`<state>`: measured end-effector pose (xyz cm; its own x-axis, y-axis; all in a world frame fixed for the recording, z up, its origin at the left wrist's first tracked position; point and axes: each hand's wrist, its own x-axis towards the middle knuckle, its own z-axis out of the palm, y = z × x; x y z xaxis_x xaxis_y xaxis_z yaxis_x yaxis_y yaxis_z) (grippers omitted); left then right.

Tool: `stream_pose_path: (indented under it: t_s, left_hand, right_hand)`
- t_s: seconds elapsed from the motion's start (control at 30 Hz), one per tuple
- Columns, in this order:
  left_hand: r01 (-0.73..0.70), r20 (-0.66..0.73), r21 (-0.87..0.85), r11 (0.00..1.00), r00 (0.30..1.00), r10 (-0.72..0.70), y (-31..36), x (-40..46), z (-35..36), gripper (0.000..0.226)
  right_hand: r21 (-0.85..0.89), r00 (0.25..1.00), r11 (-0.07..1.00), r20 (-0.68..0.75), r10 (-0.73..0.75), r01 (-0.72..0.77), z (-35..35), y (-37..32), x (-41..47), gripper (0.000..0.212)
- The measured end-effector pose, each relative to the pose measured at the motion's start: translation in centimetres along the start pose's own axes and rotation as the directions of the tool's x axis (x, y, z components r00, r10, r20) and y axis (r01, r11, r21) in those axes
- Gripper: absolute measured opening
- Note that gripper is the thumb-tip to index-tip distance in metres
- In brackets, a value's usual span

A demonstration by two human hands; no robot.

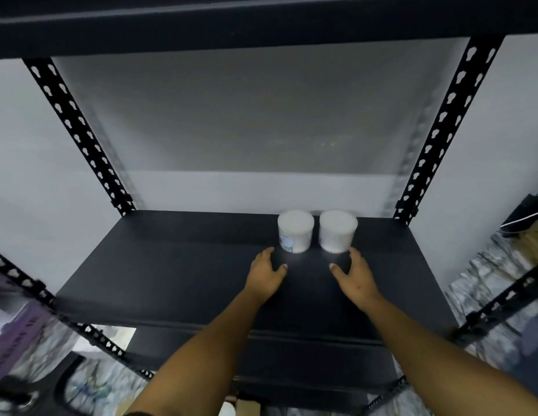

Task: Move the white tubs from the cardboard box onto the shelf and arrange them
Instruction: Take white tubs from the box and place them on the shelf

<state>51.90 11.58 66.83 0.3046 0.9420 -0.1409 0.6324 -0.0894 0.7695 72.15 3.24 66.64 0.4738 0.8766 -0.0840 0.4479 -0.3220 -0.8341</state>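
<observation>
head view, looking down onto the dark shelf of a black metal rack with perforated uprights. two white tubs stood upright at the back of the shelf, right of its middle: the left tub, which bore a small printed label low on its side, and the right tub, plain as far as i could see. they stood just beside each other with a narrow gap between them, close to the pale wall behind.

both my arms reached in over the front edge. my left hand lay just in front and to the left of the left tub, fingers loosely spread and grasping nothing; its fingertips were near the tub's base, and i could not tell whether they touched it. my right hand mirrored it in front and to the right of the right tub, likewise released and empty.

i judged the step in hand to be the arranging of this pair, both tubs being set down and neither held. the cardboard box was not clearly in view; a brown corner at the bottom edge was too small to identify. if the row was straight, the next move called for withdrawing both hands without knocking the light tubs and going down for more; the shelf's bare left part offered room for them.
</observation>
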Motion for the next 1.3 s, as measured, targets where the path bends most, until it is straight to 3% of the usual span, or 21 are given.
stream_pose_path:
  t_s: [0.37,0.63,1.0,1.3]
  left_hand:
    - [-0.123,0.094,0.032,0.992,0.988,0.120,-5.8,-9.8,-6.6,0.053]
    - [-0.095,0.147,0.012,0.995,0.985,0.093,-13.1,-17.7,-11.0,0.053]
    - [0.003,0.183,0.172,0.985,0.982,-0.035,-22.6,-25.8,-12.4,0.059]
    - [0.189,0.142,0.177,0.966,0.966,-0.215,-28.3,-31.0,-11.2,0.053]
  right_hand:
    - [-0.077,1.000,0.997,-0.018,-0.003,0.002,6.6,-4.9,-12.5,0.070]
    - [-0.130,0.998,0.991,0.060,0.027,-0.019,13.0,-6.2,-22.5,0.069]
    - [-0.356,0.946,0.935,0.307,0.103,0.014,18.6,-3.3,-29.9,0.067]
    - [-0.385,0.866,0.922,0.474,0.160,0.040,23.4,1.2,-32.3,0.066]
